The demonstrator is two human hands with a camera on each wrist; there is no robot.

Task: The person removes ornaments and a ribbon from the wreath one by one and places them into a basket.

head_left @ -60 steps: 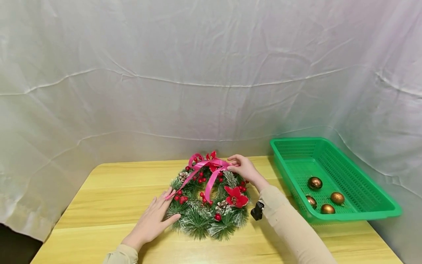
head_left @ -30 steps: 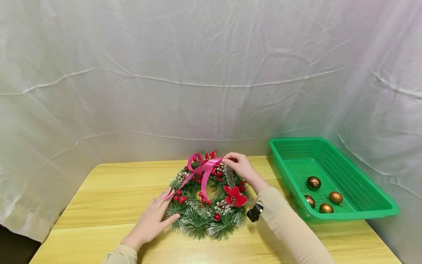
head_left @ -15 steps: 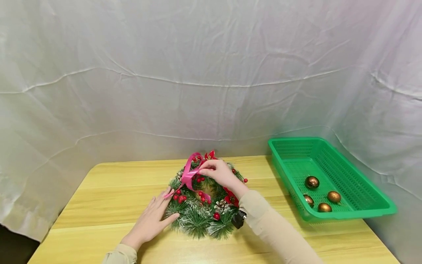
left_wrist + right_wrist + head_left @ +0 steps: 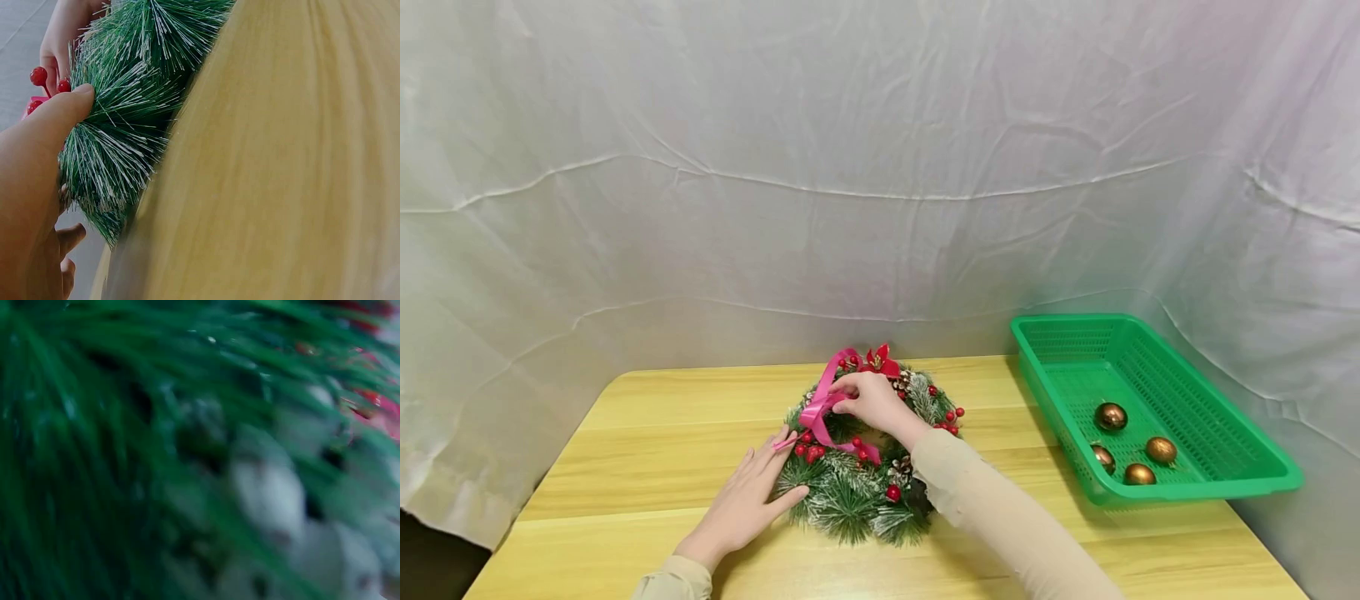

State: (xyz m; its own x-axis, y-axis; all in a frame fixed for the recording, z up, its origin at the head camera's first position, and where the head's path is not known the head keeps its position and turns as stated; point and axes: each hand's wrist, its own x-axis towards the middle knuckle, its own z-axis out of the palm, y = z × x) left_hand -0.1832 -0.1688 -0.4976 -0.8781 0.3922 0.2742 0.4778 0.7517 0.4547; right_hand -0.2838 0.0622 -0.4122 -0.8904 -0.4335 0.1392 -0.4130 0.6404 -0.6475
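A green Christmas wreath (image 4: 846, 508) with frosted needles, red berries, pine cones and red flowers lies on the table. Over its left side runs a pink ribbon (image 4: 814, 414), looped at the back. My right hand (image 4: 876, 404) pinches the ribbon above the wreath's upper left part, its fingertips partly hidden. My left hand (image 4: 747, 497) rests along the wreath's left edge with fingers straight, a ribbon end lying at its fingertips. In the left wrist view the thumb (image 4: 62, 115) touches the needles (image 4: 119, 144). The right wrist view is blurred, filled with green needles (image 4: 75, 425) and a whitish pine cone (image 4: 269, 487).
To the right stands a green plastic basket (image 4: 1247, 486) holding several bronze balls (image 4: 1111, 416). The wooden table (image 4: 647, 442) has its back edge against a pale grey cloth (image 4: 850, 250), which also hangs at both sides.
My right hand has carried the ribbon from the wreath's upper right across to its upper left, drawing the ribbon's loose part leftward. The left hand has stayed in place.
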